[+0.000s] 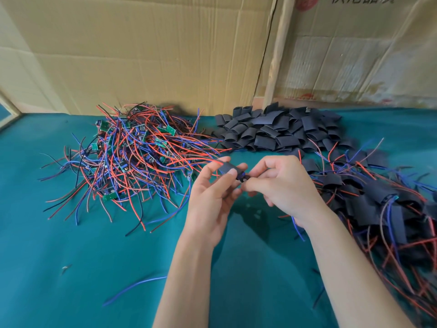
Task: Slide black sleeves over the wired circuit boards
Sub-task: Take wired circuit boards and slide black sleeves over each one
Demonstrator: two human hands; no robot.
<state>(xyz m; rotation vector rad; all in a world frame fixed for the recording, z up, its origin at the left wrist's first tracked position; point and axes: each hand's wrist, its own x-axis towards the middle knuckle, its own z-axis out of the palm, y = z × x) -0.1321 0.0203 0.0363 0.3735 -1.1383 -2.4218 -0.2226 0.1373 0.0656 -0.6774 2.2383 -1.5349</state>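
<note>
Left hand (pixel 212 197) pinches the black sleeve (pixel 229 168) at frame centre; right hand (pixel 281 185) grips the circuit board (pixel 243 179) end — both light, the sleeve likely floppy, so hold near its mouth.

Three heaps on a cloth-covered table, hands at the middle

The heap of wired circuit boards (pixel 132 157) lies left on the table (pixel 47 268); the pile of sleeves (pixel 281 131) lies right of it at the back, before the cardboard sheets (pixel 146 50). The heap of sleeved boards (pixel 383 209) lies right. The left hand (pixel 212 197) and right hand (pixel 286 185) meet between the heaps, a sleeve (pixel 230 170) between them.
</note>
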